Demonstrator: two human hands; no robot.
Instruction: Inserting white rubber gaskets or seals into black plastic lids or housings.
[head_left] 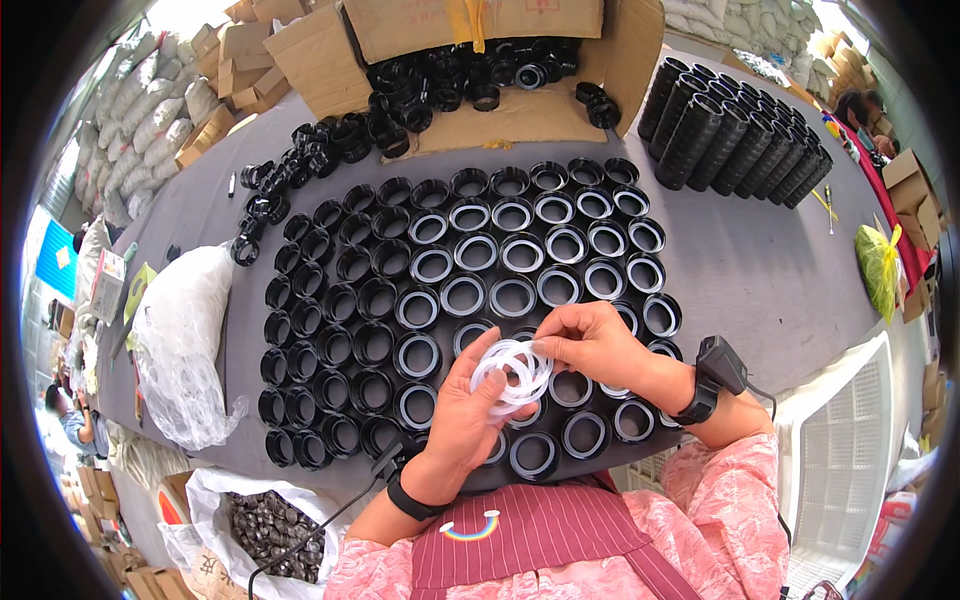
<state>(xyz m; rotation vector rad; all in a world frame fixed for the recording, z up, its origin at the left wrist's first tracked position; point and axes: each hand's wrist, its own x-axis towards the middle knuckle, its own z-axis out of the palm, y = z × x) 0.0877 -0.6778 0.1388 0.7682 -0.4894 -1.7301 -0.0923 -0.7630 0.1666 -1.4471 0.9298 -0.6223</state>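
My left hand (455, 420) holds a loose bunch of translucent white rings (500, 402) above the table, its thumb lying over them. The thumb and forefinger of my right hand (605, 345) pinch at the bunch's right edge. Below both hands, short black plastic collars (362, 303) stand in close rows on the grey table (800, 280). Many collars in the middle and right rows have a pale ring (445, 291) around their top opening. Collars in the left rows show plain black rims. My hands hide several collars near the front.
An open cardboard box (420, 30) spills loose black collars (350, 135) at the back. Tall black stacks (695, 140) stand back right. A clear plastic bag (185, 345) lies left, above a sack (210, 490) of dark pieces. A white crate (835, 470) and yellow bag (878, 270) are at right.
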